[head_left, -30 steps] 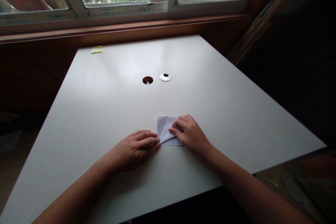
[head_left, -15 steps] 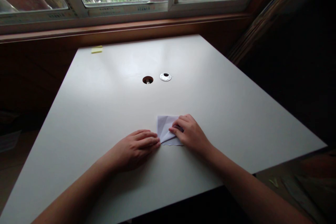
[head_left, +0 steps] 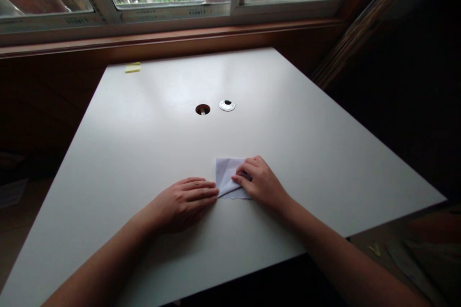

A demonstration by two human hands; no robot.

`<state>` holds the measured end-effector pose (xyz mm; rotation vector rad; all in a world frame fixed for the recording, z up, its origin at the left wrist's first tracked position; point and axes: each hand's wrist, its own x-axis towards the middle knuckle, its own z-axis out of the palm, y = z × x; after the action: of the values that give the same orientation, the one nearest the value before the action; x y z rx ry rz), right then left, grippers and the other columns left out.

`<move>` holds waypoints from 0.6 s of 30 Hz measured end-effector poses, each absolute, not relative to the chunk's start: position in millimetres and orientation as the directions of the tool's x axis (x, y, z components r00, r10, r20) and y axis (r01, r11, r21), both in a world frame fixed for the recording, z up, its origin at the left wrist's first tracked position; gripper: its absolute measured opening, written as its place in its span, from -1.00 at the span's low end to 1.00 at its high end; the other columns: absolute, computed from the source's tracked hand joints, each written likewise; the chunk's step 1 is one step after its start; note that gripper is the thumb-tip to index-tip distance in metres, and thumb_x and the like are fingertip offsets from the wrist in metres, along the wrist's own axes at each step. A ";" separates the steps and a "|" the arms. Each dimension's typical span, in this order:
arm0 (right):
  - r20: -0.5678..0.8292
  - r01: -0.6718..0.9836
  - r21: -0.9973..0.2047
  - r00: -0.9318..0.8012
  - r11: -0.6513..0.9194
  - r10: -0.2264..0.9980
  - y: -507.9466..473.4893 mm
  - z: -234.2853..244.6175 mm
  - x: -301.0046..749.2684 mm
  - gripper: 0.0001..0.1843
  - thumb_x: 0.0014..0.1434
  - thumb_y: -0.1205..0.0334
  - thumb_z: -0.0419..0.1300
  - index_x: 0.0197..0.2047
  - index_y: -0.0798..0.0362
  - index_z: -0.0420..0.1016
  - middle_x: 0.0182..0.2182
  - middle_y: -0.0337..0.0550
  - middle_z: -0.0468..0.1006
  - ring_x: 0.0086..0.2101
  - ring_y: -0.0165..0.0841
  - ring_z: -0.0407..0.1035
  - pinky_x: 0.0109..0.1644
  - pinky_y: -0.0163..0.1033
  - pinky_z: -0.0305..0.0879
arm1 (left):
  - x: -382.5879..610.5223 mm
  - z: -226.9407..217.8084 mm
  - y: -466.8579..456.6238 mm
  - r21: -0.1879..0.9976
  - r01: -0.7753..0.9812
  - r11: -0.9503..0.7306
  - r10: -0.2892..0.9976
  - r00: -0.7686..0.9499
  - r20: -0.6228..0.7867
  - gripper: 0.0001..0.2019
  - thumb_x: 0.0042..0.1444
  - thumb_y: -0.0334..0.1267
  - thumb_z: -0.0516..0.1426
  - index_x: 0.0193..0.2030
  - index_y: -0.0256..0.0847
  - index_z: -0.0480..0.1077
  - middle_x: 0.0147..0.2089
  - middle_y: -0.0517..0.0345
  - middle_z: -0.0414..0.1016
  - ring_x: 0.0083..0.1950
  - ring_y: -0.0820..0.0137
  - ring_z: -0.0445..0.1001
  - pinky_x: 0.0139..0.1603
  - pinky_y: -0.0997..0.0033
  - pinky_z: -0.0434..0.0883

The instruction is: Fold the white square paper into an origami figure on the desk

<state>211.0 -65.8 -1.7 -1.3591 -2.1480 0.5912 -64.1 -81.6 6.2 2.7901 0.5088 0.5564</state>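
Note:
A small sheet of white paper (head_left: 226, 168) lies on the white table (head_left: 151, 139), its near part folded over along a slanting crease. The edge nearest me looks torn and wavy. My right hand (head_left: 264, 180) is closed over the paper's right side, thumb and fingers gripping the folded flap and hiding part of it. At the paper's lower left corner rests my left hand (head_left: 185, 201), its fingers stretched out and lying flat, the tips touching that corner.
Toward the back of the table are a round hole (head_left: 202, 110) and, beside it, a silver ring-shaped cover (head_left: 227, 105). A yellow sticky-note pad (head_left: 133, 67) sits at the far left corner. Behind the table runs a window ledge (head_left: 173, 33).
My left fingers have shifted very slightly left and straightened at the paper's corner. The right hand and the paper look almost the same.

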 end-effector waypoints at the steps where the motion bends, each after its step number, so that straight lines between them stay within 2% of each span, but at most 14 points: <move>1: 0.200 0.681 -0.612 -0.360 0.403 0.911 -65.9 -1.6 211.2 -0.87 0.18 0.26 0.32 -0.39 0.01 0.48 -0.36 -0.17 0.52 -0.19 -0.23 0.29 -0.04 -0.13 0.24 | -64.0 5.8 -81.4 0.319 0.286 -0.903 0.388 0.863 0.325 -0.62 0.30 -0.38 0.05 0.25 -0.21 0.32 0.14 -0.01 0.54 0.26 0.30 0.41 0.32 0.16 0.37; 9: 0.189 0.681 -0.609 -0.372 0.406 0.909 -64.9 0.1 211.3 -0.88 0.16 0.26 0.34 -0.38 0.01 0.49 -0.36 -0.17 0.53 -0.19 -0.23 0.29 -0.05 -0.12 0.25 | -63.1 -0.1 -80.1 0.378 0.341 -0.861 0.461 0.835 0.298 -0.56 0.33 -0.44 -0.03 0.33 -0.18 0.24 0.16 -0.04 0.50 0.23 0.33 0.41 0.26 0.18 0.42; 14: 0.194 0.682 -0.608 -0.369 0.406 0.909 -64.9 -1.9 211.7 -0.88 0.16 0.25 0.34 -0.38 0.02 0.49 -0.36 -0.17 0.53 -0.19 -0.23 0.29 -0.05 -0.12 0.24 | -61.3 1.2 -81.6 0.306 0.363 -0.880 0.439 0.868 0.234 -0.51 0.36 -0.42 -0.03 0.39 -0.11 0.15 0.18 0.00 0.46 0.23 0.27 0.37 0.24 0.17 0.41; 18: 0.202 0.678 -0.610 -0.368 0.411 0.907 -64.6 -3.0 212.2 -0.88 0.17 0.25 0.34 -0.38 0.01 0.48 -0.36 -0.17 0.52 -0.19 -0.22 0.29 -0.05 -0.12 0.24 | -59.3 0.1 -82.9 0.244 0.378 -0.893 0.435 0.863 0.256 -0.52 0.37 -0.36 -0.01 0.40 -0.07 0.13 0.13 0.02 0.47 0.20 0.27 0.39 0.23 0.17 0.41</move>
<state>212.2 -64.6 -3.0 -1.3439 -2.1579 0.5910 -59.3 -82.9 0.1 2.8514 0.6286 0.4566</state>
